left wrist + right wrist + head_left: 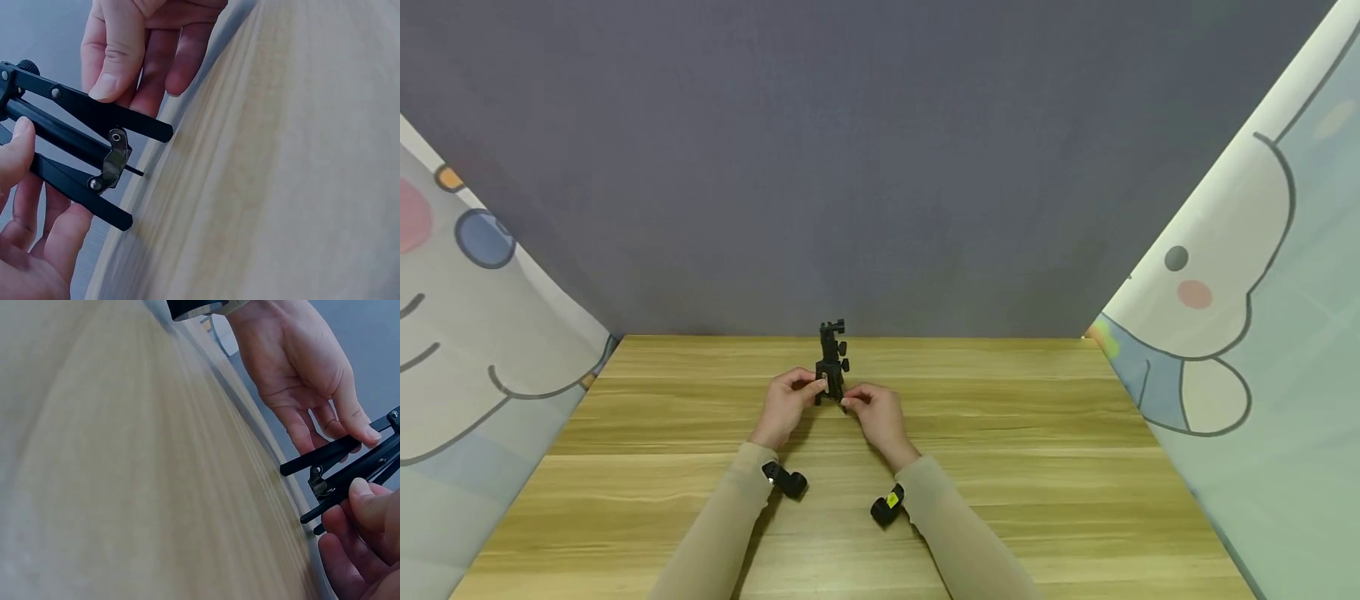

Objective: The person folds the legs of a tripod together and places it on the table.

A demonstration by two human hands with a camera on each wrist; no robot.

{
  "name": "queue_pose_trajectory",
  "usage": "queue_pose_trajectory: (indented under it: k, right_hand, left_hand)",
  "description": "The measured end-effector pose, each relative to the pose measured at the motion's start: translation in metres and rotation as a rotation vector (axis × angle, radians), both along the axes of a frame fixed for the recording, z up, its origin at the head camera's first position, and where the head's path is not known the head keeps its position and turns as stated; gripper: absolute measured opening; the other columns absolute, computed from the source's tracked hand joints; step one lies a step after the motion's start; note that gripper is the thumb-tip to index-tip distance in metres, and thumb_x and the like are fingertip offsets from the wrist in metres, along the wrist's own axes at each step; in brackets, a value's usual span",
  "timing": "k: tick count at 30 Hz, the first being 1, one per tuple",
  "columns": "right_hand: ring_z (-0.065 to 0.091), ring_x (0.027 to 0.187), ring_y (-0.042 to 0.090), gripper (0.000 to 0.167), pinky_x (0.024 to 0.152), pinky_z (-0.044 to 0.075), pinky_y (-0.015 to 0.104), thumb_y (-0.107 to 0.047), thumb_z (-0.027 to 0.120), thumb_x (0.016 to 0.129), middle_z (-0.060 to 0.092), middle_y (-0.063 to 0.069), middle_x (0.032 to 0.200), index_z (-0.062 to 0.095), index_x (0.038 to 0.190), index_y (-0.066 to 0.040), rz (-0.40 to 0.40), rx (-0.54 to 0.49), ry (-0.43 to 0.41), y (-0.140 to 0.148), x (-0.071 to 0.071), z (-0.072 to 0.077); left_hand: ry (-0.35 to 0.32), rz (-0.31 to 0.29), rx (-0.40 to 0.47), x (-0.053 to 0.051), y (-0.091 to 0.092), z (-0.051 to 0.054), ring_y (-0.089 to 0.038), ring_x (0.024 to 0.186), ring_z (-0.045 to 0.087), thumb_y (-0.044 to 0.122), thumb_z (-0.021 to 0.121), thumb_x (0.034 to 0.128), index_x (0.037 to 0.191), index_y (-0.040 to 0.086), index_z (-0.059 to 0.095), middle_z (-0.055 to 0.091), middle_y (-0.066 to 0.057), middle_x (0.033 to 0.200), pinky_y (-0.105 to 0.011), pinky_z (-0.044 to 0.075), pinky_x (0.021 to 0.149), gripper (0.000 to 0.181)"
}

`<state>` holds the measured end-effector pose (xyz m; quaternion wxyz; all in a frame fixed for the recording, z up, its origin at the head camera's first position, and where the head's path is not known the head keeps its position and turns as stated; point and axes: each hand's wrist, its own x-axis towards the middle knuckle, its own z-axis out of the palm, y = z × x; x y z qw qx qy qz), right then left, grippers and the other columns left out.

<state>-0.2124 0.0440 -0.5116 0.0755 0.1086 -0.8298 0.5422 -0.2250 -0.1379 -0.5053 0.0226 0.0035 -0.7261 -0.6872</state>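
A small black tripod (pixel 830 367) stands upright between my two hands near the table's far edge, its top clamp and side knobs above my fingers. My left hand (pixel 786 404) pinches its left side between thumb and fingers. On the other side, my right hand (pixel 880 417) pinches a leg low down. The left wrist view shows two flat legs (pixel 140 122) spread partly apart, joined to the centre column by a shiny metal brace (pixel 114 159). In the right wrist view a third leg tip shows behind. Whether the feet touch the wood cannot be told.
The wooden table (pixel 1037 467) spreads out on both sides. A dark grey panel (pixel 880 167) rises behind its far edge, and cartoon-printed cloths (pixel 1232 250) flank it left and right. Each wrist wears a small black camera (pixel 786 481).
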Motion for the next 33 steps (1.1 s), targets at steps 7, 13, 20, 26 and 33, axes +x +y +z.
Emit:
queue_pose_trajectory:
  k: [7, 13, 20, 26, 33]
  right_hand:
    - [0.064, 0.071, 0.007, 0.006, 0.063, 0.053, 0.024, -0.014, 0.078, 0.087, 0.073, -0.002, 0.081, 0.078, 0.089, -0.008, 0.023, -0.023, -0.007, 0.001, -0.001, 0.0]
    - [0.066, 0.076, 0.009, 0.008, 0.066, 0.054, 0.026, -0.012, 0.077, 0.088, 0.074, 0.001, 0.088, 0.078, 0.093, -0.006, 0.067, -0.063, -0.034, 0.006, -0.003, 0.0]
    - [0.07, 0.082, 0.024, 0.016, 0.073, 0.055, 0.028, -0.008, 0.069, 0.095, 0.074, 0.011, 0.092, 0.074, 0.104, 0.005, 0.035, -0.151, -0.089, 0.026, -0.007, 0.005]
    - [0.071, 0.083, 0.028, 0.018, 0.067, 0.054, 0.026, -0.009, 0.066, 0.097, 0.074, 0.013, 0.092, 0.073, 0.104, 0.006, -0.02, -0.195, -0.106, 0.041, -0.008, 0.011]
    - [0.071, 0.085, 0.024, 0.022, 0.067, 0.054, 0.026, -0.011, 0.066, 0.097, 0.073, 0.013, 0.097, 0.071, 0.111, 0.005, -0.035, -0.219, -0.165, 0.047, -0.007, 0.014]
  left_hand:
    - [-0.004, 0.001, 0.0, 0.001, -0.002, 0.0, -0.016, 0.07, 0.055, 0.018, 0.076, 0.0907, 0.098, -0.002, 0.072, 0.063, -0.005, 0.085, -0.028, 0.049, 0.064, 0.022]
    - [-0.002, 0.005, -0.028, 0.005, -0.002, 0.004, -0.016, 0.084, 0.059, 0.012, 0.073, 0.0929, 0.106, -0.003, 0.073, 0.069, -0.012, 0.102, -0.024, 0.05, 0.068, 0.02]
    - [0.08, 0.101, -0.21, 0.017, 0.008, 0.014, -0.024, 0.096, 0.061, 0.017, 0.078, 0.0888, 0.112, 0.001, 0.068, 0.066, -0.013, 0.109, -0.033, 0.052, 0.079, 0.029]
    - [0.124, 0.257, -0.445, 0.03, 0.026, 0.02, -0.025, 0.084, 0.062, 0.033, 0.089, 0.076, 0.108, 0.004, 0.064, 0.065, -0.01, 0.101, -0.04, 0.051, 0.069, 0.05]
    - [0.133, 0.303, -0.531, 0.03, 0.036, 0.02, -0.026, 0.079, 0.057, 0.035, 0.091, 0.0731, 0.104, 0.001, 0.061, 0.06, -0.012, 0.093, -0.04, 0.047, 0.068, 0.055]
